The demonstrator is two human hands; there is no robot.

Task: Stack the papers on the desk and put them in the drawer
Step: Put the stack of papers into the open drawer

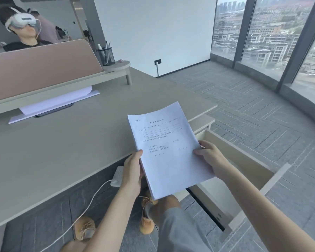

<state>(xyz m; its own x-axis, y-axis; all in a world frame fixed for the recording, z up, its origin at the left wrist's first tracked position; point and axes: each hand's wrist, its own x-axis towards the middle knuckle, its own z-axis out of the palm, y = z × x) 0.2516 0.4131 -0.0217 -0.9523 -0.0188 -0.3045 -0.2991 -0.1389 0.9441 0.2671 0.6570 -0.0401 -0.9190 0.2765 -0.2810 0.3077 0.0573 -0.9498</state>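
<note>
Paper stack (pixel 168 150): a thick sheaf of white printed sheets, edges squared up, held in the air past the desk's front edge; its far end overlaps the desk corner, its near end hangs over the person's knee, and its right side reaches above the open drawer. The top sheet carries a printed form with a heading and ruled lines; the text is too small to read.
Left hand (pixel 133 171): grips the stack's left long edge, thumb pressed flat on the top sheet, the other fingers curled underneath and hidden.
Right hand (pixel 210 159): grips the stack's right edge, thumb lying on the top sheet near the corner, fingers closed together and wrapped under the paper.
Drawer (pixel 244 171): pulled out from under the right end of the desk, pale inside; the part of its floor that shows holds nothing, the rest is hidden by the stack and arm.
Desk (pixel 65 151): grey-beige top, bare in the near half.
Back of desk: more white sheets (pixel 55 104) lie under the raised shelf, resting on a dark flat device.
Shelf: a black mesh pen holder (pixel 106 56) stands at its right end.
Floor: a white power strip (pixel 117 176) with its cable lies under the desk edge, close to the left hand in the view.
Beyond the partition: another person wearing a headset.
</note>
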